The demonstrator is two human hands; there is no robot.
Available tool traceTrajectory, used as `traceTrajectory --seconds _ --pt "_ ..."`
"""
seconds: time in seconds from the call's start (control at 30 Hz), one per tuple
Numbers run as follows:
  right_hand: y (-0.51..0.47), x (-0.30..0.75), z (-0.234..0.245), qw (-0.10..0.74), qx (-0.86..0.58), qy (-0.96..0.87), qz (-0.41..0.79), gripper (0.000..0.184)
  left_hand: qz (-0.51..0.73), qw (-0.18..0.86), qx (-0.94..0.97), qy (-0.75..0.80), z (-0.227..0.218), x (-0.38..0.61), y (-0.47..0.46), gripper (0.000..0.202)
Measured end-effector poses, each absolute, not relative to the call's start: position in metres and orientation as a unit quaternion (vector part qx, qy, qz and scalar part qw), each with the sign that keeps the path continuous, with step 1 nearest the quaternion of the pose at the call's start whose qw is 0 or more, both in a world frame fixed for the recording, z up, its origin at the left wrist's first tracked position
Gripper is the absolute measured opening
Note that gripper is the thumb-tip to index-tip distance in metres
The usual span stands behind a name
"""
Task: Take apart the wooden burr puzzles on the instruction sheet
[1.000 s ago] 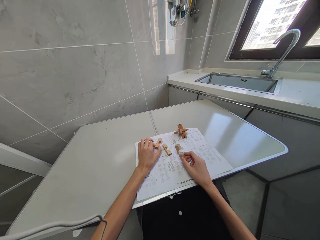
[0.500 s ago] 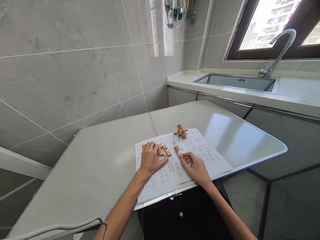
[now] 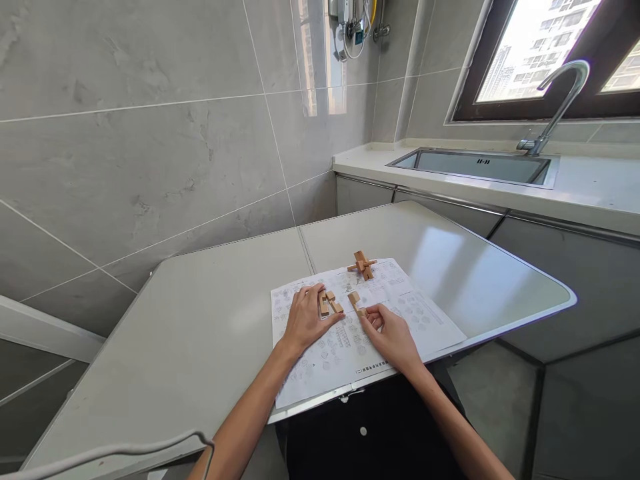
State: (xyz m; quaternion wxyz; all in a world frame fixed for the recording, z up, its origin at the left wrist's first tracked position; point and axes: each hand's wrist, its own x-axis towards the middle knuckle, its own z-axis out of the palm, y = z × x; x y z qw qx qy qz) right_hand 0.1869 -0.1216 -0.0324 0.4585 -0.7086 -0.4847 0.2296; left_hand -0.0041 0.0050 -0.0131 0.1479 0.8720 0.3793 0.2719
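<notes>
A grey tiled wall (image 3: 140,173) is standing beyond the white table (image 3: 215,293) I am sitting at, and over to my right a counter (image 3: 605,183) is running under the window. On the table a printed sheet (image 3: 425,320) is lying near my edge, carrying small diagrams I am not managing to read. My left hand (image 3: 305,320) is curving over the sheet, fingers bending round the far side of the blocks and thumb stretching along the near side; whether it is truly gripping them, I cannot tell. My right hand (image 3: 393,333) is pinching, thumb against fingers, the near end of one block. At the sheet's far edge a wooden cross-shaped assembly (image 3: 362,265) is sitting well apart from both hands, its bars crossing one another. Between my hands three notched pieces are lying on the paper: the left block (image 3: 323,304) and the middle block (image 3: 334,302) are resting close together, while the right block (image 3: 357,305) is pointing away from my pinch. I am judging them light, stiff and dry enough not to slip; the thin notched necks are looking like the weak spots, so the full-thickness ends are offering the better hold.
</notes>
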Motion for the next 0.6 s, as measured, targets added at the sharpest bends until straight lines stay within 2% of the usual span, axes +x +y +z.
traceTrajectory --seconds 0.6 --pt "-0.1176 0.1832 -0.0351 0.407 -0.741 -0.498 0.194 0.016 0.227 0.188 0.92 0.258 -0.0061 -0.0045 0.0006 0.068"
